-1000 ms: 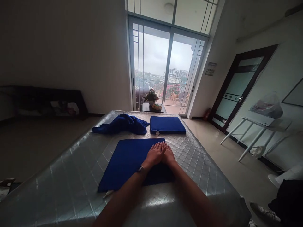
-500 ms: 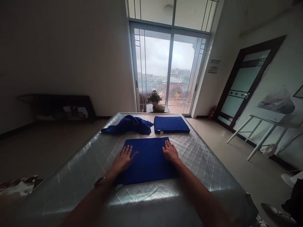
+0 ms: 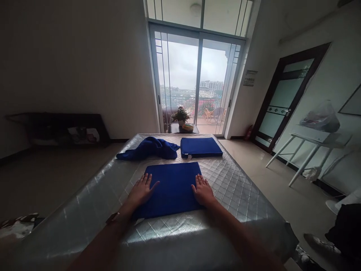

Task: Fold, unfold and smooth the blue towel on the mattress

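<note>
A flat, neatly folded blue cloth (image 3: 172, 190) lies in front of me on a silver quilted table cover (image 3: 234, 184). My left hand (image 3: 141, 190) rests on its left edge, fingers stretched out and thumb spread inward. On the right edge lies my right hand (image 3: 202, 189), flat, with the fingers pointing away from me. Beyond them sits a second folded blue cloth (image 3: 200, 146), thicker, with a small white tag at its front. To the left of that one is a crumpled blue cloth (image 3: 150, 147) in a loose heap.
Past the table's far end stands a small dark table (image 3: 184, 129) with a potted plant (image 3: 181, 114), before a sliding glass door (image 3: 177, 71). A white stool (image 3: 313, 141) carrying a box and plastic bag is at right. Dark framed items (image 3: 64, 130) lean against the left wall.
My right hand has slid slightly toward me along the cloth's right edge. My left hand stays at the left edge. The whole view has shifted a little.
</note>
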Demonstrator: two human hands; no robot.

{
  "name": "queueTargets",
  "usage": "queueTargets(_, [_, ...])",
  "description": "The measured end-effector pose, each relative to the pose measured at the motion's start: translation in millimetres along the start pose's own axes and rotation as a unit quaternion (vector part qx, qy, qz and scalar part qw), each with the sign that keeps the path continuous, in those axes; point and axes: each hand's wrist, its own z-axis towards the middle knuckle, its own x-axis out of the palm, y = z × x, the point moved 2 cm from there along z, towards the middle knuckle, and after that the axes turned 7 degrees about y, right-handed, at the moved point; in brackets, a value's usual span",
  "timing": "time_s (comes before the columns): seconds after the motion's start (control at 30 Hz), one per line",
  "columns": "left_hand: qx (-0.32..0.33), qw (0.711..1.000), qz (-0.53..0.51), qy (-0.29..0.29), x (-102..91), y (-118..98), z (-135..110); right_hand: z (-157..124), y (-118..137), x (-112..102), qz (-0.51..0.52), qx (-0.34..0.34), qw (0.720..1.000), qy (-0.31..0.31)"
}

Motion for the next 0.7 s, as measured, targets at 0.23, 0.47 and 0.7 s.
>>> queueTargets(0.23, [0.062, 0.998, -0.023, -0.001, -31.8, -100, -6, -3, 3, -1, 0.007, 0.008, 1.0, -0.01])
queueTargets(0.47, [0.247, 0.962, -0.115, 0.037, -27.6, -226, -25, -5, -5, 3, -0.044, -0.026, 0.999, 0.007])
queueTargets(0.7, [0.175, 0.98, -0.065, 0.064, -17.0, -137, -41, -4, 1, 0, -0.013, 0.0, 1.0, -0.022])
